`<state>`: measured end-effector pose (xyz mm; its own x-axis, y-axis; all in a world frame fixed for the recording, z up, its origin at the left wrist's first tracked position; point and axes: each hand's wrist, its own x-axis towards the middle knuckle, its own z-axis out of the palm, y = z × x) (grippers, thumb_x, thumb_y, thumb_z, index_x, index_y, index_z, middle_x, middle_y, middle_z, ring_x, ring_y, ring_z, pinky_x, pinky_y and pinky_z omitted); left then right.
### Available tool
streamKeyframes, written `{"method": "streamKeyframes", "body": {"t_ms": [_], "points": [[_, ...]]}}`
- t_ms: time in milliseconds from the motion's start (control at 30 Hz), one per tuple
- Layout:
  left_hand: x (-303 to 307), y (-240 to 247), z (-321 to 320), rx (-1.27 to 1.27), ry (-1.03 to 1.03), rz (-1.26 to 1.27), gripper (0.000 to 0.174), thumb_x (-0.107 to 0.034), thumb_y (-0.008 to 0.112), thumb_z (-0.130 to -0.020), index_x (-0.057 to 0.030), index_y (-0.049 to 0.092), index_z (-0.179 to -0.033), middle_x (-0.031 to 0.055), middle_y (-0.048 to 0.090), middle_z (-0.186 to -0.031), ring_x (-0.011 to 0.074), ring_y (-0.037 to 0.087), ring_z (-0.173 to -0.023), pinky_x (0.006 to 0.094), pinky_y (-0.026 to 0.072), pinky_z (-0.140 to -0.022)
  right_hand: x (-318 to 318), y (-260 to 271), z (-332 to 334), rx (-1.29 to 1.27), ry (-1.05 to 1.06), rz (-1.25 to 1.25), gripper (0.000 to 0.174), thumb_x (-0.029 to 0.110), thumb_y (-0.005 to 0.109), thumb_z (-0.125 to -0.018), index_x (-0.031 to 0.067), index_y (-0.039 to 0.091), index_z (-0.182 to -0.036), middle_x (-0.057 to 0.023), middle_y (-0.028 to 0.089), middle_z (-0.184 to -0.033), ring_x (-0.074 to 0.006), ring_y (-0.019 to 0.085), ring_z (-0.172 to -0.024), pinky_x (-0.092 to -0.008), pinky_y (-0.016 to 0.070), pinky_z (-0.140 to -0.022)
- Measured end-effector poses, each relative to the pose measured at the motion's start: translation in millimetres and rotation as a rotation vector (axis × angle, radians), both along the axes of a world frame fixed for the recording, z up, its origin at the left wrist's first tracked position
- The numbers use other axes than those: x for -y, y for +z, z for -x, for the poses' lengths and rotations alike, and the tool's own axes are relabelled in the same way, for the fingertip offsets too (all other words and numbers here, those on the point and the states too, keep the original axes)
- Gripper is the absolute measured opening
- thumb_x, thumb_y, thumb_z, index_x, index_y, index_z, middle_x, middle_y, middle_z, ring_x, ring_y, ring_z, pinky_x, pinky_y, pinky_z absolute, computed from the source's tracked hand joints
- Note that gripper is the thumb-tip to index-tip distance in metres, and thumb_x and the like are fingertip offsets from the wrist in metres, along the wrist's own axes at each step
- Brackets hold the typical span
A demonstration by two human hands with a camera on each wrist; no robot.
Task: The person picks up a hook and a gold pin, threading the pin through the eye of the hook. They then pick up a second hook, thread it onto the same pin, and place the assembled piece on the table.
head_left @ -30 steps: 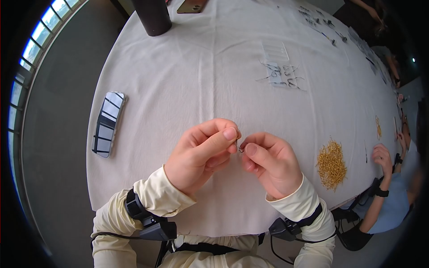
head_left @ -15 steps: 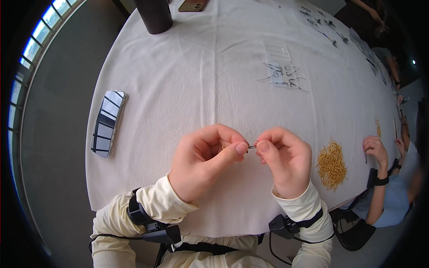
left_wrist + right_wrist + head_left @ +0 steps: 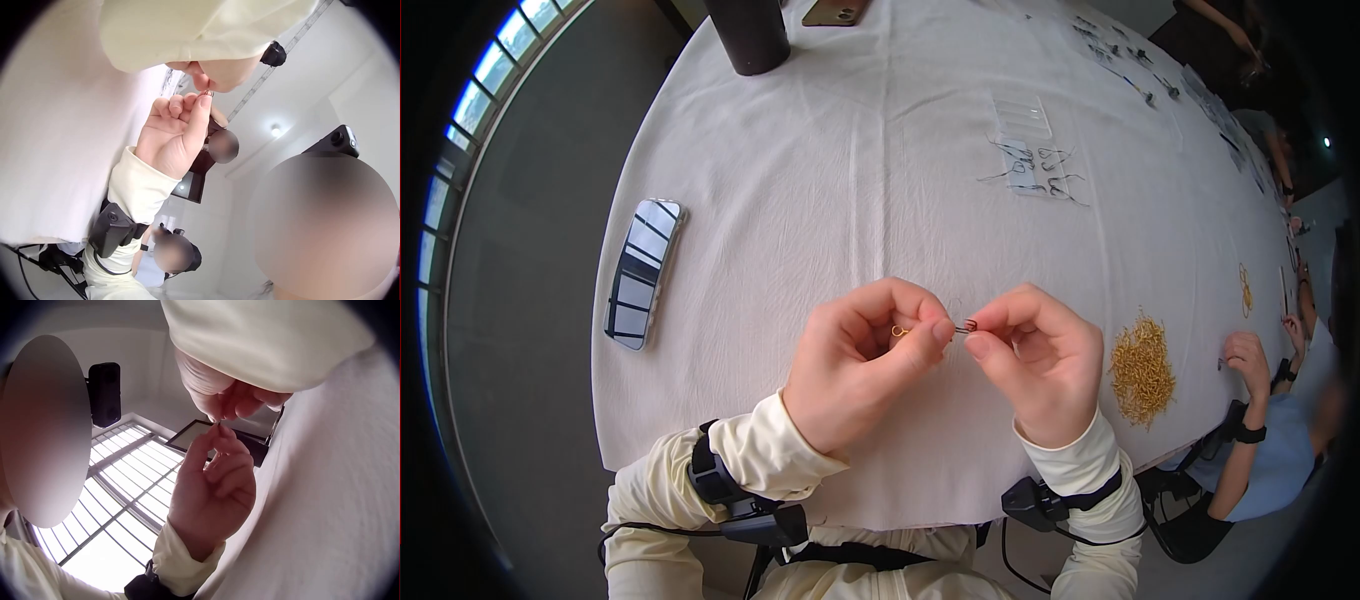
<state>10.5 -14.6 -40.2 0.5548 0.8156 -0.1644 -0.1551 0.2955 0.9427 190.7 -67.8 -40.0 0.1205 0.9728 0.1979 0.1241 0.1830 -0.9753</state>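
Note:
In the head view, my left hand point(image 3: 855, 365) and right hand point(image 3: 1045, 365) meet over the table, fingertips a short gap apart. Between them spans a small dark fish hook point(image 3: 963, 330) with a bit of red at its right end. Left thumb and forefinger pinch one end; the right thumb and forefinger pinch the red end. A small gold ring point(image 3: 899, 331) shows inside the curl of the left fingers. Both wrist views show the fingertips together, with the left palm and part of the hook hidden.
To the right lies a pile of small gold pieces point(image 3: 1142, 370). Farther back is a clear plastic box point(image 3: 1022, 118) with several hooks and lines point(image 3: 1025, 165). A phone point(image 3: 643, 275) lies left, a dark cup point(image 3: 747, 35) at the back. Another person's hand point(image 3: 1248, 360) is at right.
Both hands have shifted slightly right, and the fingertips have drawn a little apart, showing more of the dark hook. The gold ring has come into sight in the left hand.

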Motion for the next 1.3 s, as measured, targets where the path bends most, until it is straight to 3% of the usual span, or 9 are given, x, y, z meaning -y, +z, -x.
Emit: {"method": "streamKeyframes", "body": {"t_ms": [100,167,267,467,733,900,1100,1167,1300], "points": [[0,1,-1,0.023,0.002,0.002,0.013,-0.017,0.066,-0.096,-0.0040,0.064,-0.096,-0.0012,0.064,-0.087,0.0045,0.057,-0.077,0.0205,0.0435,-0.067,0,-1,-2,0.024,-0.005,0.007,0.005,0.003,0.070,-0.089,0.0007,0.067,-0.092,-0.0003,0.064,-0.079,-0.0053,0.054,-0.070,-0.0219,0.0422,-0.066],[0,3,0,0.034,-0.003,-0.004,0.014,-0.018,0.066,-0.097,-0.0040,0.064,-0.096,-0.0011,0.064,-0.088,0.0045,0.057,-0.077,0.0204,0.0435,-0.067,2,5,-4,-0.102,-0.036,0.155,0.007,0.004,0.069,-0.090,-0.0013,0.066,-0.093,0.0000,0.063,-0.080,-0.0045,0.053,-0.071,-0.0212,0.0426,-0.065],[0,2,0,0.027,0.026,0.001,0.013,-0.016,0.066,-0.096,-0.0028,0.064,-0.096,-0.0001,0.064,-0.089,0.0052,0.058,-0.078,0.0208,0.0448,-0.068,1,7,-11,-0.201,-0.051,0.185,0.008,0.004,0.067,-0.091,-0.0025,0.064,-0.094,0.0002,0.062,-0.081,-0.0040,0.053,-0.071,-0.0203,0.0430,-0.065],[1,0,-2,-0.039,0.040,-0.071,0.010,-0.011,0.067,-0.095,-0.0010,0.064,-0.096,0.0013,0.064,-0.089,0.0067,0.059,-0.079,0.0217,0.0465,-0.070,1,7,-10,-0.166,-0.041,0.132,0.008,0.005,0.067,-0.092,-0.0022,0.063,-0.095,0.0003,0.062,-0.082,-0.0040,0.053,-0.072,-0.0202,0.0432,-0.066],[6,1,-3,-0.105,0.073,-0.216,0.006,0.000,0.068,-0.090,-0.0001,0.062,-0.092,-0.0006,0.061,-0.085,0.0034,0.050,-0.072,0.0206,0.0396,-0.063,3,2,-2,-0.174,-0.018,0.132,0.008,0.006,0.069,-0.091,0.0002,0.063,-0.092,0.0010,0.062,-0.082,-0.0047,0.051,-0.074,-0.0217,0.0420,-0.069],[8,1,-3,-0.130,0.059,-0.264,0.005,0.000,0.067,-0.090,-0.0001,0.063,-0.091,-0.0001,0.061,-0.084,0.0038,0.050,-0.072,0.0207,0.0394,-0.064,4,-1,-1,-0.156,-0.014,0.119,0.010,0.008,0.070,-0.090,0.0013,0.063,-0.091,0.0015,0.061,-0.081,-0.0052,0.049,-0.075,-0.0224,0.0406,-0.070],[9,-1,-4,-0.114,0.049,-0.254,0.005,-0.003,0.067,-0.092,0.0006,0.064,-0.094,0.0009,0.063,-0.087,0.0052,0.052,-0.077,0.0216,0.0414,-0.067,1,-5,2,-0.130,-0.007,0.043,0.009,0.007,0.067,-0.093,0.0000,0.061,-0.094,-0.0033,0.063,-0.092,-0.0072,0.053,-0.082,-0.0236,0.0441,-0.073],[9,-1,-4,-0.103,0.049,-0.230,0.006,-0.004,0.067,-0.093,0.0010,0.064,-0.095,0.0014,0.064,-0.088,0.0059,0.054,-0.079,0.0220,0.0426,-0.068,0,-2,6,-0.233,-0.007,0.029,0.009,0.006,0.063,-0.096,-0.0014,0.059,-0.099,-0.0080,0.065,-0.101,-0.0106,0.059,-0.090,-0.0269,0.0491,-0.081],[8,-3,-5,-0.068,0.034,-0.182,0.008,-0.005,0.066,-0.095,0.0019,0.064,-0.097,0.0026,0.065,-0.092,0.0072,0.056,-0.083,0.0228,0.0449,-0.072,2,-3,4,-0.300,0.049,0.058,0.010,0.006,0.061,-0.097,-0.0020,0.058,-0.102,-0.0116,0.066,-0.107,-0.0143,0.062,-0.098,-0.0302,0.0512,-0.088]]}}
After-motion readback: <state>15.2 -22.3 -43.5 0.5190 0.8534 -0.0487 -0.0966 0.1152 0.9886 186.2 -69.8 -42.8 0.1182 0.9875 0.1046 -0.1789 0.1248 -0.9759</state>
